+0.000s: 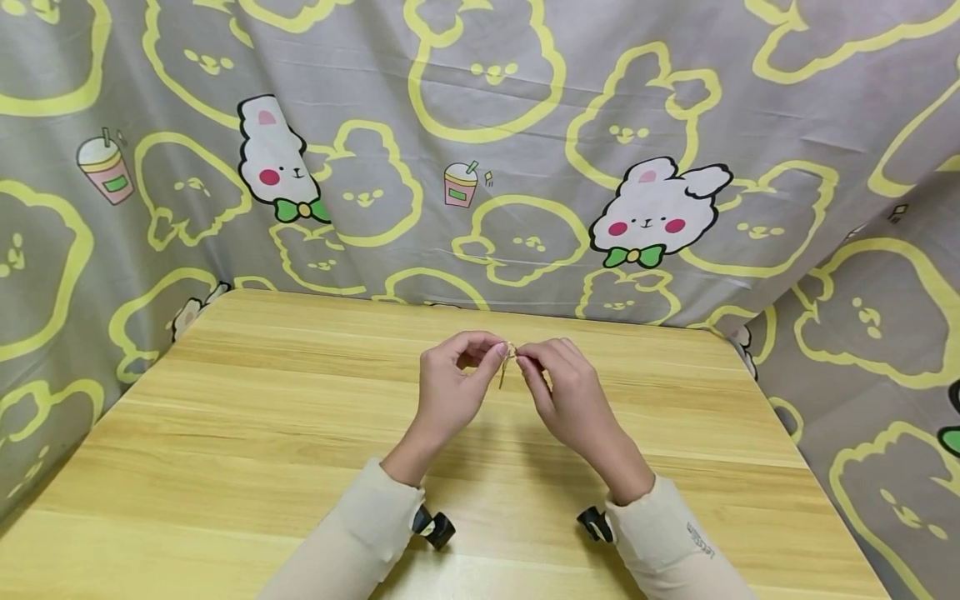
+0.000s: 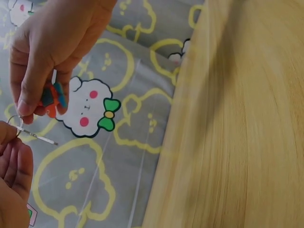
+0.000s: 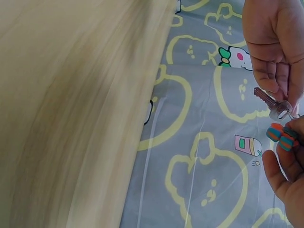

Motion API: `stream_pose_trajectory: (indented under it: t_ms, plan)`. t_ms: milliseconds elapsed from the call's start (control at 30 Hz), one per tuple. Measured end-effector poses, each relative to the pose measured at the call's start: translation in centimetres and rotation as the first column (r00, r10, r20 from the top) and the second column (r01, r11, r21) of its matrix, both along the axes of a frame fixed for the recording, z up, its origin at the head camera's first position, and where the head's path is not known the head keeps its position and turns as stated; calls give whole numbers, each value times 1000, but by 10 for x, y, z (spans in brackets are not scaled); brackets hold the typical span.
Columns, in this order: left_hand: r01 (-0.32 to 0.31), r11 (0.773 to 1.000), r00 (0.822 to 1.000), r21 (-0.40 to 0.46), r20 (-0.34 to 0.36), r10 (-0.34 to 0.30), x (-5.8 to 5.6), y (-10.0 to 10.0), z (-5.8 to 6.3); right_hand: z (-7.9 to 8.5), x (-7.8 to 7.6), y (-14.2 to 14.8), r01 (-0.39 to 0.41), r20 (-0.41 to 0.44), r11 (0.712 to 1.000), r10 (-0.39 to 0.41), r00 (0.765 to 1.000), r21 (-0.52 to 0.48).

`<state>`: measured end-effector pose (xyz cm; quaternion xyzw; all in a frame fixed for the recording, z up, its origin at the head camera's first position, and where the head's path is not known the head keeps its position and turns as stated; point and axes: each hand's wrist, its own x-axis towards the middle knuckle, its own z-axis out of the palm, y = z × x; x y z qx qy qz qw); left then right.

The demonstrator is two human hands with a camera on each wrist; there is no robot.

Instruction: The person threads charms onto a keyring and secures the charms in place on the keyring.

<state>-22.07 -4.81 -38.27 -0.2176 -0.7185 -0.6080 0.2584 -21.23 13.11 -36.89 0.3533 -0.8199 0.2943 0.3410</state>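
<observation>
Both hands meet over the table, fingertips close together. My left hand [image 1: 456, 385] pinches a thin metal key ring [image 2: 15, 122] between thumb and index finger. A toothed metal key [image 3: 271, 102] hangs from that ring, its blade pointing down toward the table. My right hand [image 1: 570, 387] holds a small orange and teal charm [image 3: 282, 137] within its curled fingers, with its thumb and index fingertips right at the ring. In the head view the charm is hidden behind the right hand, and the key [image 1: 502, 375] shows as a thin sliver.
Under the hands spreads a light wood-grain table [image 1: 262, 467]. A grey curtain [image 1: 360, 67] with yellow outlines and white rabbits hangs along its back and both sides. Black wrist cameras [image 1: 435, 528] stick out from the inner sides of both pale sleeves [image 1: 352, 533].
</observation>
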Motion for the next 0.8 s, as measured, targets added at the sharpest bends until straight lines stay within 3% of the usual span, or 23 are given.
stream_pose_trajectory:
  t_ms: [233,433,600,700,800]
  plan:
    - [21,996,996,-81,93,-13,0,-3,-1,-3,-1,2,24,97,997,-32,995,77]
    - [90,982,970,-164,238,-49,-2,-6,-2,-8,-4,6,21,260,982,-71,963,189]
    - [146,949,935,-281,352,-40,-3,-8,-4,-10,-7,9,-77,433,954,-58,900,289]
    - [194,926,906,-325,421,-42,-4,-9,-8,-12,-9,11,-161,533,935,-35,845,315]
    - [271,901,865,-339,496,-73,-6,-12,-14,-13,-10,14,-244,622,918,-4,783,314]
